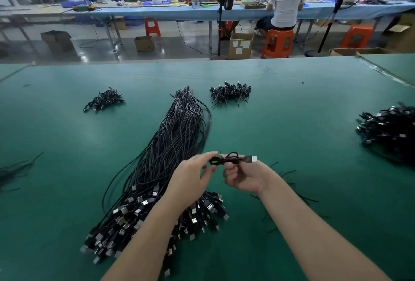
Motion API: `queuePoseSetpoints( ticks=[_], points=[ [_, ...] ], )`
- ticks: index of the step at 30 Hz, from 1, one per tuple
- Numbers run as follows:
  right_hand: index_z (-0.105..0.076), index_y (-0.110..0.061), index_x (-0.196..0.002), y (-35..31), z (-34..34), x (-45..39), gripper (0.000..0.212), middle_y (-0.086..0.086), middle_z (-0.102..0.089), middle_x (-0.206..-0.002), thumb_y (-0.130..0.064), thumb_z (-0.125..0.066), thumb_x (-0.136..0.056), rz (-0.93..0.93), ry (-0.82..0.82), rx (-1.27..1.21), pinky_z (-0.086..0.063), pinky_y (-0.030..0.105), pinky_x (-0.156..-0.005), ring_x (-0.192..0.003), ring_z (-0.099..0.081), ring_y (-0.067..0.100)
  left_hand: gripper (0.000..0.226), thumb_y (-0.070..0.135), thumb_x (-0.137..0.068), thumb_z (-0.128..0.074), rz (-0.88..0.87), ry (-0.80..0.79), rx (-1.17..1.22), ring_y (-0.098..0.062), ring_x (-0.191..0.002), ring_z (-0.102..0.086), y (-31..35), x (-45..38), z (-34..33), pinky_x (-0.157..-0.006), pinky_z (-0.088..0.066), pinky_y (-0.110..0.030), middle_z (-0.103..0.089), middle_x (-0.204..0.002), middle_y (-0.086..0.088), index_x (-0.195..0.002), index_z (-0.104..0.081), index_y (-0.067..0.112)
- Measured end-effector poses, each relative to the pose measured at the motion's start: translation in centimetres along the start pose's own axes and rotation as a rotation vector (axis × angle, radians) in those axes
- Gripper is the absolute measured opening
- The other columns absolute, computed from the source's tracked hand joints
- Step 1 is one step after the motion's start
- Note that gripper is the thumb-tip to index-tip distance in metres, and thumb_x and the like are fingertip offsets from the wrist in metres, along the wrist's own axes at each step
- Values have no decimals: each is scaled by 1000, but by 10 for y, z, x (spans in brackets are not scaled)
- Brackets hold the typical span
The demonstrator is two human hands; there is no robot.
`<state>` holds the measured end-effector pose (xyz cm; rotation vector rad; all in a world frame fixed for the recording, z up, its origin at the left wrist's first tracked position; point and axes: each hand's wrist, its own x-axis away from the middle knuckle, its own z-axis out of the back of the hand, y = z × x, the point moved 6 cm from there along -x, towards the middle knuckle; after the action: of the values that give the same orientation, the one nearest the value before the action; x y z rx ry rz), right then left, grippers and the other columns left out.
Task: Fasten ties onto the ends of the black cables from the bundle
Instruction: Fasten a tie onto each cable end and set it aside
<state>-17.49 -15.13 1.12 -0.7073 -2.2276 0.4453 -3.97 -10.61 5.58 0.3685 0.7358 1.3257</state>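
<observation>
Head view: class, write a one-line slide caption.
Both hands, left and right, hold a folded black cable above the cable bundle on the green table.

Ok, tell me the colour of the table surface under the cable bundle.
Green, a teal-toned mat on the table, seen best in the head view around the long bundle of black cables.
</observation>
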Motion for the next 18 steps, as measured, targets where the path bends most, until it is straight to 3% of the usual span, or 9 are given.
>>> queuePoseSetpoints(
  ticks=[2,3,6,8,11,13,15,18],
  points=[
    [-60,-7,-83,-2,2,-5,24,5,-59,-60,-13,-46,-103,69,49,23,-44,22,-42,-45,-47,12,30,22,-101,-58,88,-2,38,-5,-67,-68,-7,-1,-2,-72,-59,-37,-73,-86,12,-130,-63,28],
    [-60,-5,-86,-4,3,-8,25,7,-62,-64,-14,-45,-104,107,67,56,-47,24,-45,-49,-50,14,26,21,-102,-57,141,5,61,-5,-61,-67,-9,-1,-5,-68,-60,-35,-72,-79,13,-126,-65,25],
    [-63,-4,-104,-3,1,-14,20,5,-62,-71,-8,-44,-100,202,75,245,-47,25,-56,-58,-49,14,17,28,-103,-56,287,21,183,-6,-52,-67,-17,-3,-14,-61,-58,-29,-72,-71,11,-110,-68,19],
    [-72,-9,-109,-2,3,-17,21,-1,-61,-76,-10,-54,-98,290,114,514,-46,25,-61,-60,-47,9,20,33,-102,-57,309,33,181,-9,-53,-67,-19,-4,-19,-61,-57,-31,-72,-69,9,-113,-69,22],
    [-76,-10,-105,-4,7,-22,14,-1,-71,-86,-15,-65,-97,400,178,543,-52,28,-73,-70,-58,9,30,43,-102,-50,227,23,-10,-12,-76,-67,-21,-4,-26,-72,-54,-34,-73,-84,9,-123,-68,30],
    [-73,-8,-99,-11,16,-25,11,4,-75,-91,-14,-64,-98,439,291,502,-56,28,-74,-80,-67,15,44,53,-102,-38,181,46,-242,-15,-114,-59,-30,-5,-27,-96,-44,-37,-69,-117,8,-129,-65,30],
    [-71,-6,-92,-24,27,-30,15,4,-76,-80,-16,-63,-99,463,442,604,-60,27,-65,-70,-68,14,55,55,-102,-27,255,53,-447,-19,-145,-32,-55,-5,-21,-117,-23,-43,-49,-150,3,-145,-51,28],
    [-71,-2,-86,-50,45,-39,26,7,-75,-73,-23,-62,-100,456,621,871,-63,37,-72,-60,-67,18,62,51,-104,-19,400,-115,-630,-24,-156,4,-102,1,-22,-125,2,-51,-6,-169,-6,-161,-14,27]
  ],
)
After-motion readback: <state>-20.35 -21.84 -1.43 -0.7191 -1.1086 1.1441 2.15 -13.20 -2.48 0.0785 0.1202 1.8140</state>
